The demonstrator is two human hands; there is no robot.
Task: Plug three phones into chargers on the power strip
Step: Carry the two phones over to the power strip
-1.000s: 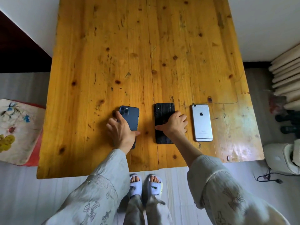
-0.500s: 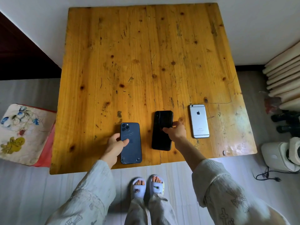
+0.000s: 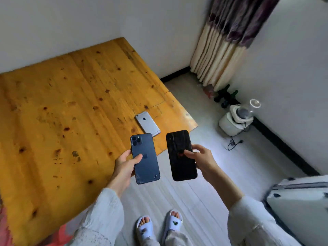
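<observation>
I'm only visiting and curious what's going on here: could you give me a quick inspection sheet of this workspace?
Surface: wooden table, knotty and scratched.
Job's things: blue phone and black phone held off the table; silver phone lies back up near the table's corner. Power strip, chargers: nothing seen.
Clutter: nothing seen.
Hands: left hand grips the blue phone; right hand grips the black phone.
Cables: loose cord on the floor by a white appliance.
Surroundings: curtain, dark bottles, white walls.
</observation>
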